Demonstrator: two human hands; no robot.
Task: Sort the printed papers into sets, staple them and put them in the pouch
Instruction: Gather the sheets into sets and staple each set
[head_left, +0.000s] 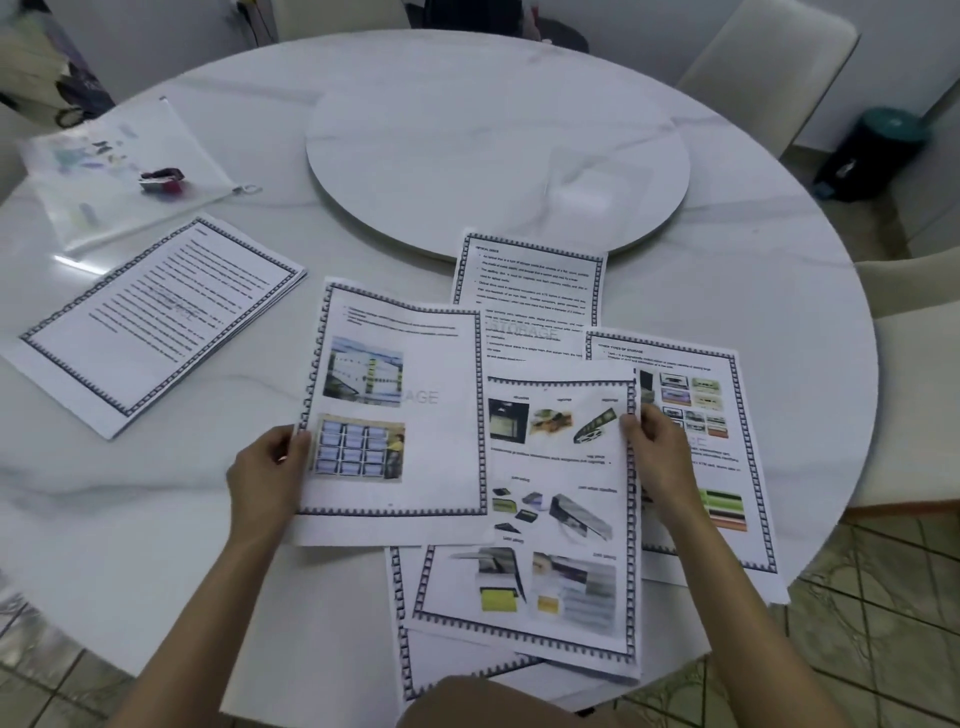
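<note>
White marble-patterned round counter (727, 291) fills the view, ringed by pale chairs (769, 67) on a tiled floor (883, 623), with a dark bin (872, 156) against the far right wall. At its centre sits a raised round turntable (498, 140).

Near the front edge, a person's left hand (270, 473) pinches the left margin of a bordered sheet with two photographs (395, 415), fingers closed on the paper's edge. The right hand (657, 452) grips the right margin of a second picture sheet (561, 509), which lies upside down to the camera, thumb on top and the other fingers curled at the edge. That sheet overlaps the first one's right side and covers further bordered pages (410, 649) that jut past the counter's near rim.

Behind the two held pages lies a text page (530, 280), its top edge touching the turntable. To the right rests another illustrated page (727, 415), partly under the right forearm.

Well apart on the left, a squared stack of text pages (156, 322) lies angled. Beyond it lies the translucent zip pouch (114, 171), flat near the far left rim, with a small dark stapler (162, 181) resting on top.
</note>
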